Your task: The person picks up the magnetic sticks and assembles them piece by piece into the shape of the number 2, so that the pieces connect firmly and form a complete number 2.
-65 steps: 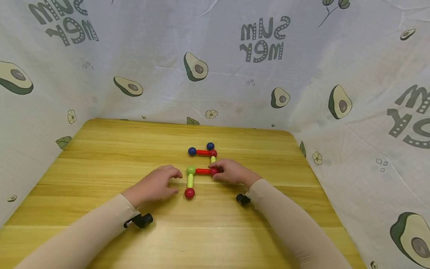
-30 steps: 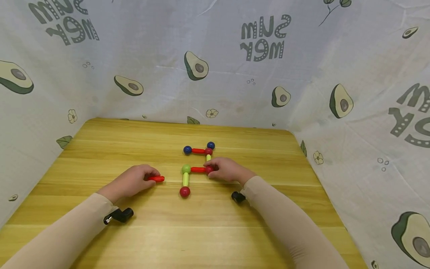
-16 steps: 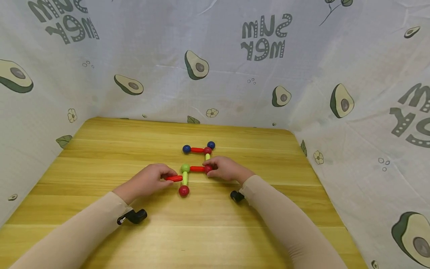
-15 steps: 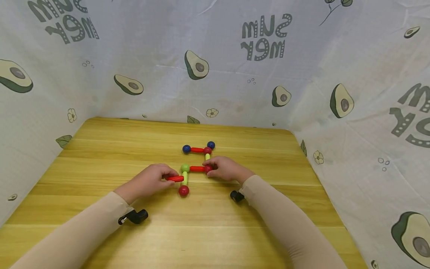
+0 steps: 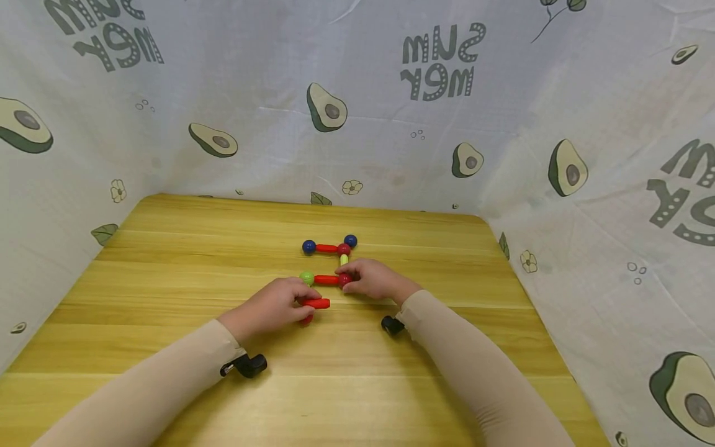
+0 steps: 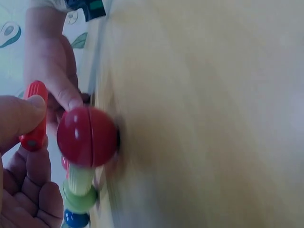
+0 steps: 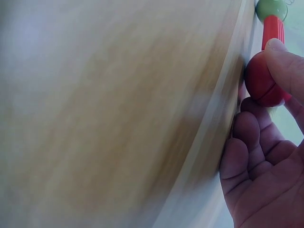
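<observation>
My left hand (image 5: pixel 272 308) pinches a loose red magnetic rod (image 5: pixel 319 303) between thumb and fingers, above the near leg of a ball-and-rod figure. In the left wrist view, the figure's near red ball (image 6: pixel 88 137) and pale green rod (image 6: pixel 80 179) are beside that hand. From the head, the hand mostly covers both. With thumb and fingers my right hand (image 5: pixel 378 280) grips the red corner ball (image 5: pixel 344 280). A red rod (image 5: pixel 326 280) joins this ball to a green ball (image 5: pixel 306 277); a yellow-green rod (image 5: pixel 344 260) runs back from it.
At the figure's far end are another red ball (image 5: pixel 343 249), a red rod (image 5: pixel 326 248) and a blue ball (image 5: pixel 309 247). A second blue ball (image 5: pixel 350 240) sits just behind. The wooden table (image 5: pixel 346 385) meets a printed cloth (image 5: pixel 380 149) at the back and sides.
The left hand, holding nothing at first, took a red rod on the left and carried it right, over the figure's near leg. The figure slid slightly left with my right hand on its corner ball.
</observation>
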Tool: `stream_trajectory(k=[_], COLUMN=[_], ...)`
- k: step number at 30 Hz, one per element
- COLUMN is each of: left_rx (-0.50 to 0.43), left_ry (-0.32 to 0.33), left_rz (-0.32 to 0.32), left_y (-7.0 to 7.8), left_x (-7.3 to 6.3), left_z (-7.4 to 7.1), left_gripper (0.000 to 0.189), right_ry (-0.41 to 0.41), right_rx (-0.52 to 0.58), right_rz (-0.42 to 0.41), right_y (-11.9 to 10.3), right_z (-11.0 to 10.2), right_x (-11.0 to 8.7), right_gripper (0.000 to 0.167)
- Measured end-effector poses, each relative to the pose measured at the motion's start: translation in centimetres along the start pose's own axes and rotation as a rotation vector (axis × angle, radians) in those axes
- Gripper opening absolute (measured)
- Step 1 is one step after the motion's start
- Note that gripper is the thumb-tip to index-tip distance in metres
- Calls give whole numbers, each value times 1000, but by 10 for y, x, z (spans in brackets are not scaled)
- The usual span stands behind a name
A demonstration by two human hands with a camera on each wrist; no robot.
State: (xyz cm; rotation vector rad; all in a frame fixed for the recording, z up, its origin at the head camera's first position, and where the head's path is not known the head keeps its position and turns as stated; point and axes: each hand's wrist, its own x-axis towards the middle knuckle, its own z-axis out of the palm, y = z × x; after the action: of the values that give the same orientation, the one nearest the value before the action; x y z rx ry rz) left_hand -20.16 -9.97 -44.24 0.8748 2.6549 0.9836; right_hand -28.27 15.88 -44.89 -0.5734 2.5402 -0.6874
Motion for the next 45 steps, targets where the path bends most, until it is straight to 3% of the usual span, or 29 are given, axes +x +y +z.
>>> stream_trajectory(k=[7, 20, 34, 45], left_rx=[105, 160, 235, 265], left_ry=[8, -7, 24, 30], left_rz=[45, 69, 109, 75], left_y=[8, 13, 6, 6], left_x=[6, 9, 8, 5], left_z=[9, 21, 31, 32], left_gripper=[22, 19, 19, 17], right_ry=[-1, -1, -7, -6], right_rx=[6, 2, 2, 6], right_rz=[-16, -19, -34, -30], right_y=[-1, -1, 0, 0], right_z=[0, 0, 0, 0], right_x=[1, 3, 3, 2], right_gripper=[45, 43, 43, 43])
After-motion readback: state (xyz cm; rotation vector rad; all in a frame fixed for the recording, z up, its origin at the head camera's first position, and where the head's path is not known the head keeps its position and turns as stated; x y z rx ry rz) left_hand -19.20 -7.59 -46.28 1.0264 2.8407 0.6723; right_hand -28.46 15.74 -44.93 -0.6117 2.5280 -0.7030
